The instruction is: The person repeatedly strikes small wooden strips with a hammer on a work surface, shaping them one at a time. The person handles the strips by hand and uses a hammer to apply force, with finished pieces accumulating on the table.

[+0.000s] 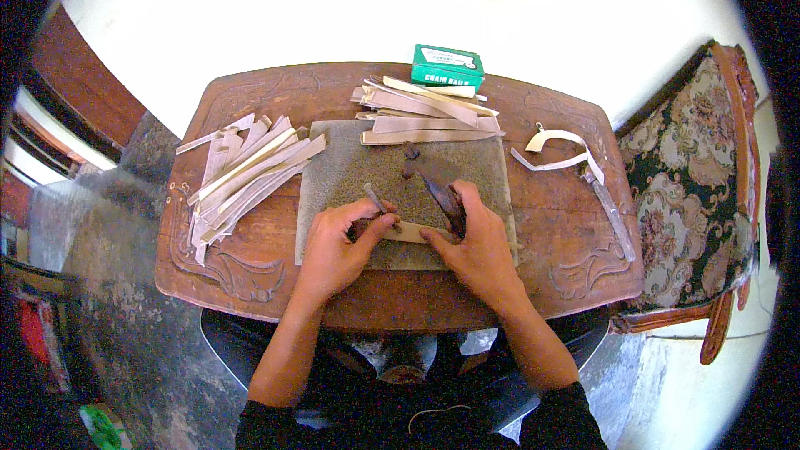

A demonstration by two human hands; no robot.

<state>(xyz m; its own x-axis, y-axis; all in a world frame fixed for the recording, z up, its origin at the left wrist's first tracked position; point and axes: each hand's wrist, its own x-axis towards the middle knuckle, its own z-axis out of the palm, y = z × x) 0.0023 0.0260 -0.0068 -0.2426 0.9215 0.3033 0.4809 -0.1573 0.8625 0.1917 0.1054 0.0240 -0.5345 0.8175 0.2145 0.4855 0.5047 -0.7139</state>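
Over a speckled grey-brown slab [333,175], both my hands work at a pale, flat strip [408,233] that spans between them. My left hand [340,237] is closed around a slim grey rod-like tool [373,196], its tip sticking up past the fingers. In my right hand [477,233] is a dark, tapered tool [442,200], with its pointed end toward the far side. The right thumb presses on the strip's right end. Two small dark pieces [409,158] lie just beyond the hands on the slab.
Pale strips [250,167] are heaped at left, and another stack [425,108] lies at the slab's far edge. Behind it stands a green box [447,66]. A curled strip [567,146] and a long grey piece [612,221] lie right. An upholstered chair [692,192] flanks the carved wooden table [383,300].
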